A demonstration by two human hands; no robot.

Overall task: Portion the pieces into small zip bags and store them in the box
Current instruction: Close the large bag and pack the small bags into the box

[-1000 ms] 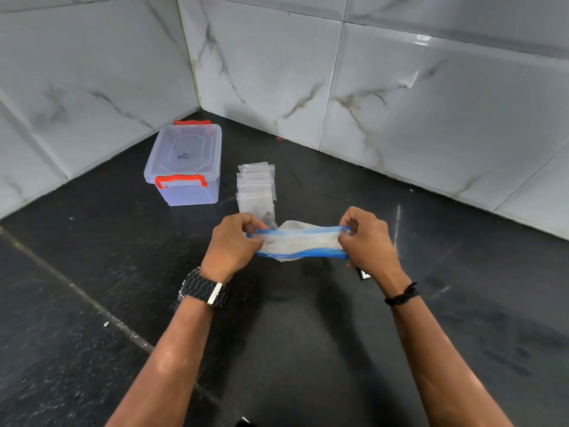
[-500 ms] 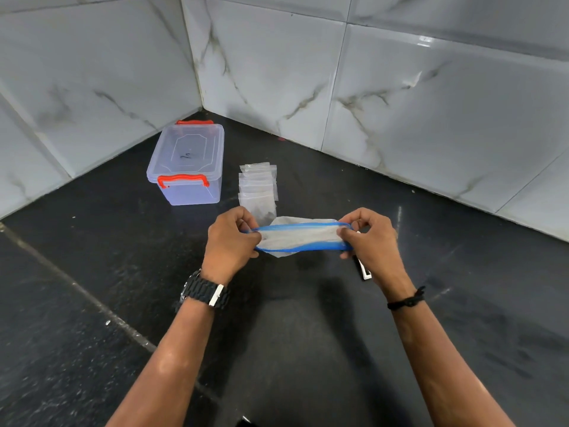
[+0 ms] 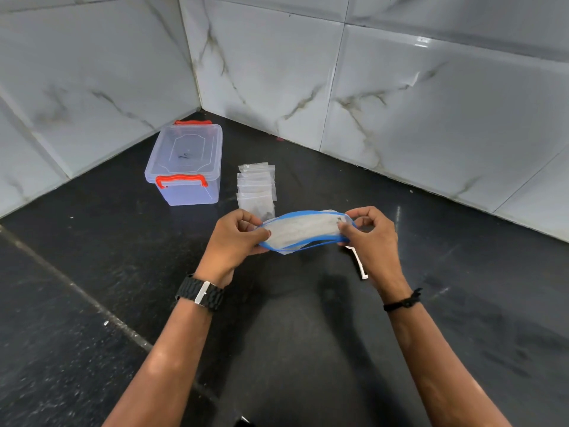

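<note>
Pinching the blue-rimmed bag point(image 3: 303, 231) at mid-frame, left hand point(image 3: 234, 241) and right hand point(image 3: 369, 235) each grasping one end, its mouth should be spread evenly so nothing is spilled.

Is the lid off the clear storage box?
No, the clear storage box sits closed, its lid on top between the orange handles.

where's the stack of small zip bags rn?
Head view, centre: stack of small clear zip bags lies on the black counter, right of the lidded clear plastic box.
</note>
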